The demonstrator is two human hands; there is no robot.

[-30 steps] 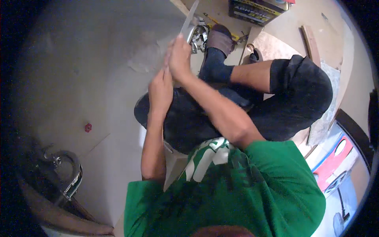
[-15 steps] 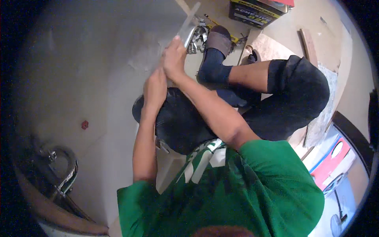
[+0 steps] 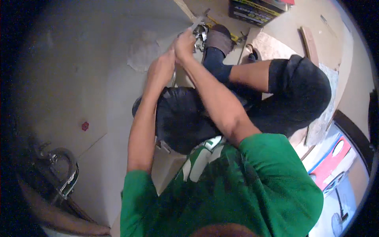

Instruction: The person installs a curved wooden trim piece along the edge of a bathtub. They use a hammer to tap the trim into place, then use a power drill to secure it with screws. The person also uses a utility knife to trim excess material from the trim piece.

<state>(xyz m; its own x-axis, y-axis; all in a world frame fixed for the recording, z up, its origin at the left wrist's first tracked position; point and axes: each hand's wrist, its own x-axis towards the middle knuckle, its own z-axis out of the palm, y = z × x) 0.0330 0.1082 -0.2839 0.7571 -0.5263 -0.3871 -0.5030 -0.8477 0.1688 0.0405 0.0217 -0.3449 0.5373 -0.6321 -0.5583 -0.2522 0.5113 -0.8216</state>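
Beyond your black-trousered left knee (image 3: 173,112) | long, flat, pale, metal-looking strip (image 3: 197,24) juts from your right hand (image 3: 184,44), fingers wrapped round it | left hand (image 3: 161,70) touches right; cannot tell its grip | slackened hold could skid the tip into your brown-slippered foot (image 3: 219,42)

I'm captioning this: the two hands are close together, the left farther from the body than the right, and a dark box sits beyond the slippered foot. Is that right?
Not quite: the order is swapped. The head view shows the right hand, with a slim pale strip projecting past it, farther from the body than the left hand. The rest stands.
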